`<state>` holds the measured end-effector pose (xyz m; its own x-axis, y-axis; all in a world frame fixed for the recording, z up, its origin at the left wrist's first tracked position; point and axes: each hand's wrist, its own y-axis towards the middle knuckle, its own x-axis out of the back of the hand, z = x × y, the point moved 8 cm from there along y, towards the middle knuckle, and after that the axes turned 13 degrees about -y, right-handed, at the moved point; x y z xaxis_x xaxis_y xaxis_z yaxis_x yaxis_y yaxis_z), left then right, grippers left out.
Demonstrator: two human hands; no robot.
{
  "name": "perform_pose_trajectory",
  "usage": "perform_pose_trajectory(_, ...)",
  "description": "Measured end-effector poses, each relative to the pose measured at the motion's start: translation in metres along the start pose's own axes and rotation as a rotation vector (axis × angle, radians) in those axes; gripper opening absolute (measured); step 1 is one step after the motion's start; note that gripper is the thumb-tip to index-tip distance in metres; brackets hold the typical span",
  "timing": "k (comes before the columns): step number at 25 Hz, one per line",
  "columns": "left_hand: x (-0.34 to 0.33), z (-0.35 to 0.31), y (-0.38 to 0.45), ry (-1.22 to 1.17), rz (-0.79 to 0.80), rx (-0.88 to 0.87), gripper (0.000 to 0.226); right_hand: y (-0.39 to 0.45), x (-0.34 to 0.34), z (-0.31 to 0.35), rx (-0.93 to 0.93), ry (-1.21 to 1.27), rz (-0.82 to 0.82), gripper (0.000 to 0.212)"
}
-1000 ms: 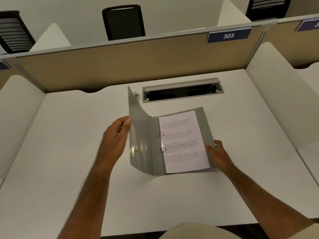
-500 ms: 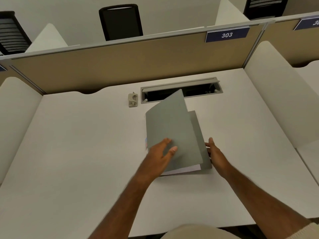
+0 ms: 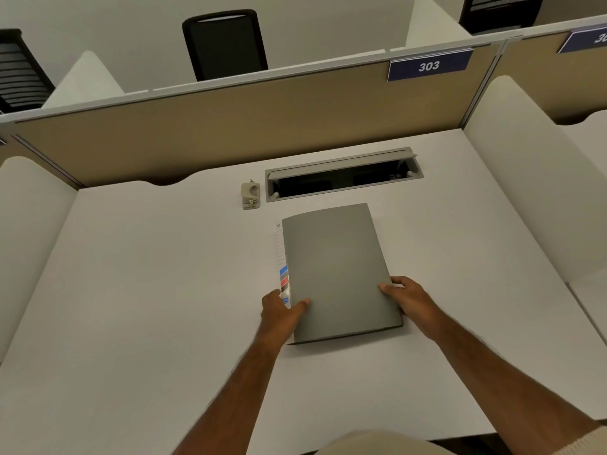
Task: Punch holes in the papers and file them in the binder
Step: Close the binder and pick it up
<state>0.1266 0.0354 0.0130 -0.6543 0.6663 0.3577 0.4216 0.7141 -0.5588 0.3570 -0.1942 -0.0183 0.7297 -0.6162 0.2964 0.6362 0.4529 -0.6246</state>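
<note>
The grey binder (image 3: pixel 335 270) lies closed and flat on the white desk (image 3: pixel 147 290), its labelled spine facing left. The papers inside are hidden by the cover. My left hand (image 3: pixel 282 311) grips the spine near its lower end, thumb on top of the cover. Over at the binder's right edge, near the lower corner, my right hand (image 3: pixel 409 302) holds on with fingers curled over it. A small beige hole punch (image 3: pixel 250 194) stands farther back on the desk, left of the cable tray.
An open cable tray (image 3: pixel 343 175) is set into the desk behind the binder. A tan partition (image 3: pixel 230 126) with a "303" sign closes the back; white side dividers (image 3: pixel 532 178) flank the desk. Black chairs stand beyond.
My left hand swung the front cover over the filed paper and the binder is now closed flat. The left hand moved to the spine; the right hand stayed at the right edge.
</note>
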Motion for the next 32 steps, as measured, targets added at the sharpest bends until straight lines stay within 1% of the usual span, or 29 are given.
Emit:
perform_pose_trajectory(2, -0.003, 0.026, 0.019, -0.028, -0.022, 0.038, 0.093, -0.002, 0.000, 0.005, 0.001, -0.038, -0.013, 0.034)
perform_pose_trajectory(3, -0.005, 0.035, 0.027, -0.040, -0.030, 0.042, 0.089, -0.001, 0.000, 0.006, 0.012, -0.049, -0.018, 0.032)
perform_pose_trajectory(6, -0.004, 0.016, 0.010, -0.101, -0.026, 0.044, 0.061, 0.002, 0.000, 0.004, 0.035, -0.070, -0.037, 0.030)
perform_pose_trajectory(8, -0.003, 0.011, 0.006, -0.172, -0.009, 0.060, 0.050, 0.005, -0.001, 0.002, 0.050, -0.082, -0.063, 0.026)
perform_pose_trajectory(10, 0.000, 0.008, 0.007, -0.229, 0.003, 0.073, 0.047, 0.005, 0.000, 0.004, 0.054, -0.083, -0.093, 0.022)
perform_pose_trajectory(13, 0.007, 0.008, 0.013, -0.289, 0.015, 0.101, 0.048, 0.006, 0.001, 0.013, 0.070, -0.060, -0.091, 0.018)
perform_pose_trajectory(16, 0.007, 0.003, 0.016, -0.359, 0.070, 0.115, 0.048, 0.008, 0.005, 0.020, 0.091, -0.055, -0.094, 0.015)
perform_pose_trajectory(18, 0.004, -0.010, 0.016, -0.335, 0.115, 0.081, 0.038, 0.010, 0.010, 0.026, 0.114, -0.045, -0.111, 0.014)
perform_pose_trajectory(20, 0.000, -0.023, 0.017, -0.321, 0.126, 0.052, 0.031, 0.012, 0.017, 0.033, 0.126, -0.040, -0.133, 0.014)
perform_pose_trajectory(25, -0.017, -0.059, 0.023, -0.286, 0.115, -0.024, 0.046, 0.016, 0.044, 0.051, 0.152, -0.035, -0.185, 0.013)
perform_pose_trajectory(32, -0.063, -0.108, 0.028, -0.270, 0.109, -0.111, 0.051, 0.021, 0.107, 0.072, 0.231, -0.032, -0.320, 0.017)
